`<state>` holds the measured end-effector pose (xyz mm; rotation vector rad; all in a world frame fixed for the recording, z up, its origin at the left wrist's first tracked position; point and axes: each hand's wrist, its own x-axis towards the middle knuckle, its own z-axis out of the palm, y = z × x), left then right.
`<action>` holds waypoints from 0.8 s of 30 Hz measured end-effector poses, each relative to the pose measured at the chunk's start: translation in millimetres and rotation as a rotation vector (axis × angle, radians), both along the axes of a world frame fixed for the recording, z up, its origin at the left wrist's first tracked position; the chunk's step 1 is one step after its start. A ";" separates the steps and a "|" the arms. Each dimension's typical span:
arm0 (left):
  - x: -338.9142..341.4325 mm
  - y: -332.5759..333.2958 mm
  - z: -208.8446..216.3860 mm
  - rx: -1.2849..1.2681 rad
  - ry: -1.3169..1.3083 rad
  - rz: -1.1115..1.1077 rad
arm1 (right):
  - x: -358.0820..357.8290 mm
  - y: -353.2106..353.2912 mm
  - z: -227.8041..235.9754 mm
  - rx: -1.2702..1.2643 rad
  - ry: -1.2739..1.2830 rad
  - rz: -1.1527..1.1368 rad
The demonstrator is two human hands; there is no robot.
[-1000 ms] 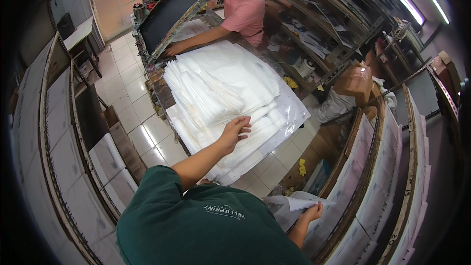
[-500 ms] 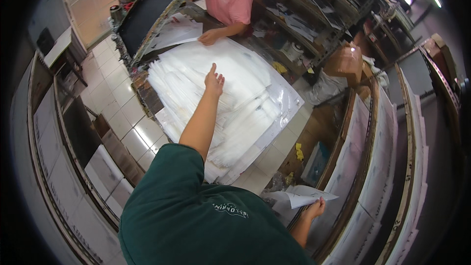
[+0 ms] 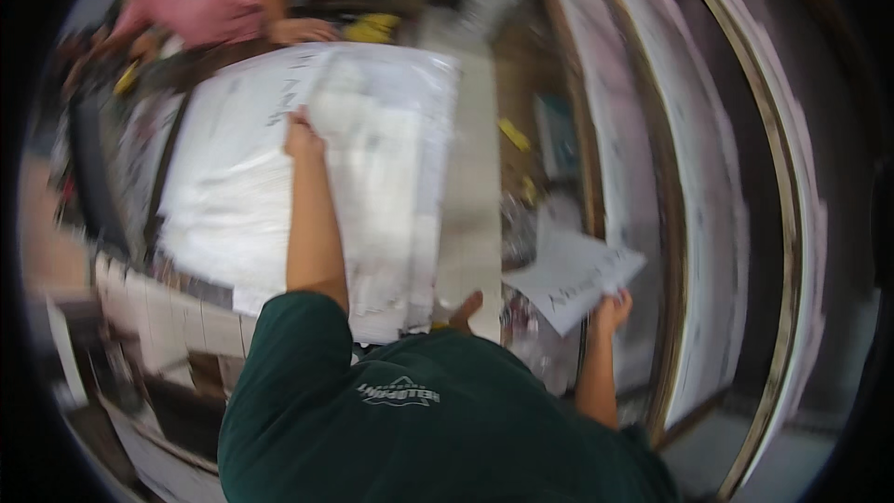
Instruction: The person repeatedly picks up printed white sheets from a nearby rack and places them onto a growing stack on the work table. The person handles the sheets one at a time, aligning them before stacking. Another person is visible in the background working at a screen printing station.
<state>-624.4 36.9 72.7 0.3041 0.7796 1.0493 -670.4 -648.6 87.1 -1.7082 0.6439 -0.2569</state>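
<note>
**Over the white stack, one hand at the paper, the other already holding a sheet**

Left hand is out across the white stack, right at the edge of a marked sheet on top! Its fingers look gathered, but blur hides whether they clamp the paper. Out to the right, no such doubt: the right hand pinches a loose sheet by its edge, dark lettering showing, near the upright racks. At the stack's far edge, a co-worker's hand; touching or not, I can't tell. Looks like the picking-up step, with the top sheet not yet clear. What it seems to call for: a sure pinch on one edge, a smooth peel, and the right-hand sheet kept uncreased.
</note>
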 end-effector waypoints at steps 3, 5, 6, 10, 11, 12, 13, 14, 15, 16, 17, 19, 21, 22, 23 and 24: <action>25.4 -75.6 54.1 0.050 -0.095 -0.041 | -7.1 -28.3 -37.7 -0.303 0.141 -0.052; 39.1 -144.1 86.7 0.187 -0.007 -0.074 | -12.4 -45.9 -51.3 -0.350 0.196 0.022; 42.7 -174.9 98.9 0.271 -0.013 -0.144 | -18.7 -53.9 -56.1 -0.358 0.312 -0.015; 58.9 -262.9 119.3 0.325 -0.035 -0.325 | -47.0 -104.9 -49.5 -0.643 0.489 -0.124; 61.1 -285.0 116.3 0.388 -0.059 -0.359 | -56.4 -125.6 -49.6 -0.840 0.473 -0.136; 64.4 -305.7 112.5 0.396 -0.065 -0.383 | -63.2 -147.3 -50.9 -1.054 0.423 -0.109; 66.6 -324.3 108.9 0.434 -0.114 -0.401 | -67.8 -169.5 -53.6 -1.121 0.486 -0.145; 69.1 -342.3 103.6 0.402 -0.064 -0.447 | -67.6 -194.5 -56.7 -1.204 0.504 -0.147; 76.9 -366.0 93.8 0.407 -0.052 -0.493 | -63.4 -223.5 -68.6 -1.275 0.574 -0.172; 79.4 -381.7 86.3 0.406 -0.046 -0.533 | -61.7 -247.2 -74.7 -1.369 0.633 -0.117; 80.1 -395.7 78.3 0.402 -0.070 -0.584 | -56.4 -269.2 -82.6 -1.419 0.694 -0.111; 80.0 -420.3 56.2 0.397 -0.109 -0.685 | -41.7 -314.2 -95.1 -1.439 0.715 -0.140; 79.4 -434.0 33.6 0.366 -0.090 -0.738 | -23.3 -353.4 -102.6 -1.440 0.694 -0.164; 79.2 -440.9 23.0 0.306 -0.084 -0.765 | -12.3 -373.6 -104.9 -1.438 0.684 -0.172; 80.5 -446.9 9.9 0.253 -0.076 -0.782 | -1.4 -391.5 -107.8 -1.445 0.677 -0.174; 76.9 -451.5 -1.1 0.310 -0.050 -0.788 | 7.1 -407.8 -106.3 -1.444 0.680 -0.170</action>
